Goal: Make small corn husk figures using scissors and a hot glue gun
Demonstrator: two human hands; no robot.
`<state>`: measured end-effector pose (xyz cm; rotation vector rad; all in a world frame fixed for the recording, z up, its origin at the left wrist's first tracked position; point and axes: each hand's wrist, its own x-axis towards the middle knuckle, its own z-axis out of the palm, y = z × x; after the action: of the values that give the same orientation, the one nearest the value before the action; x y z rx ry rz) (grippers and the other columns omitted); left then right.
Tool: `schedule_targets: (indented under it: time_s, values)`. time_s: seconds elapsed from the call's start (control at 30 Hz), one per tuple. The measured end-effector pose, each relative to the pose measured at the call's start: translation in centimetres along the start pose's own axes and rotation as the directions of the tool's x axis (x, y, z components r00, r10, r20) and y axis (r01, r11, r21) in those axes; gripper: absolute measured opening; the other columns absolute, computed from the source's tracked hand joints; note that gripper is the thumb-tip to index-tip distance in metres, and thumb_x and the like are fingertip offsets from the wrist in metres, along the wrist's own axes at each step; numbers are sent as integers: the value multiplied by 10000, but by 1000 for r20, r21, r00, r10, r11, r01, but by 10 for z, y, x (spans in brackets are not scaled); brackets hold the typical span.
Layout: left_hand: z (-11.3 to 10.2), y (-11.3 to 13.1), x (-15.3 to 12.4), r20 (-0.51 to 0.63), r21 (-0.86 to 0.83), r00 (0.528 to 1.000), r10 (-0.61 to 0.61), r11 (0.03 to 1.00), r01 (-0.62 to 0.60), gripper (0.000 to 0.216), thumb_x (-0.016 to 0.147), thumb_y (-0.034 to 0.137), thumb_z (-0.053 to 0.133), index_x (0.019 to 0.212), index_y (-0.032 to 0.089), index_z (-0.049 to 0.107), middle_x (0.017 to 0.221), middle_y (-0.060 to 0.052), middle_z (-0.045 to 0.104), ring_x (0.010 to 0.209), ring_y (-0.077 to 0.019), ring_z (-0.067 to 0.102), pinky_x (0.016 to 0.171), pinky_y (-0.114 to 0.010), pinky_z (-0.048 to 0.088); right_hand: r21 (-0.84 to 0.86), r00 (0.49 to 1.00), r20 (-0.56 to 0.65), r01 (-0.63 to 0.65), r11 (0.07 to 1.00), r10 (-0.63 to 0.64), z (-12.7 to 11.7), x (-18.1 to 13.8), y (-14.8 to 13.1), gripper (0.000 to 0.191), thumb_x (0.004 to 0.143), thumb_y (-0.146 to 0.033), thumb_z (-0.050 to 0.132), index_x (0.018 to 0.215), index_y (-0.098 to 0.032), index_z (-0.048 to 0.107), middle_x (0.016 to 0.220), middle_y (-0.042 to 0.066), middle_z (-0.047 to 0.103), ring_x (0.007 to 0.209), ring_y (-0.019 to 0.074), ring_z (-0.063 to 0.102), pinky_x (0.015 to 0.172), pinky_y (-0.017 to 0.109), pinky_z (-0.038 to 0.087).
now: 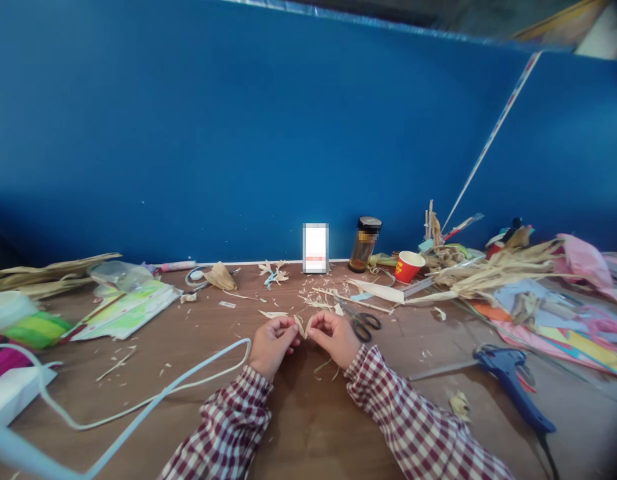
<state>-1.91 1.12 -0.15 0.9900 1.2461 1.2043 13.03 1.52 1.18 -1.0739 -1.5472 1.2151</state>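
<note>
Between my two hands is a small pale piece of dried corn husk [302,327], spread in a V shape. My left hand [274,343] pinches its left side with thumb and forefinger. On the other side my right hand [335,339] pinches the right edge the same way. Just right of my right hand lies a pair of scissors [364,325] with dark handles, its blades partly covered by husk scraps. Pale husk trimmings [315,293] are scattered on the table beyond my fingers.
A blue glue gun [515,383] lies at right, near piled husks [508,267] and coloured paper. Behind stand a red paper cup [409,267], a dark-lidded jar [364,247] and a bright white screen [315,247]. A white cable [138,403] loops at left. A blue partition [238,133] bounds the table.
</note>
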Motion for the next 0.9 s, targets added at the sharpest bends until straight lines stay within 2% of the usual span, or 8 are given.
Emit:
schedule_targets:
  time_s: [0.3, 0.9]
  values:
    - [1, 1, 0, 0, 22, 1000, -16, 1000, 16, 249, 587, 347, 664, 735, 159, 594, 546, 9, 619, 506, -104, 568, 425, -169, 400, 72, 996, 28, -91, 993, 89, -1, 1, 5, 142, 695, -284, 593, 713, -157, 532, 614, -17, 544, 530, 85, 470, 513, 220, 374]
    - [1, 2, -1, 12, 43, 999, -34, 999, 33, 204, 621, 307, 641, 747, 155, 588, 545, 19, 620, 509, -96, 576, 436, -164, 407, 17, 999, 17, -43, 999, 43, 1, 2, 5, 123, 693, -275, 585, 708, -162, 539, 630, -19, 558, 561, 98, 489, 565, 246, 403]
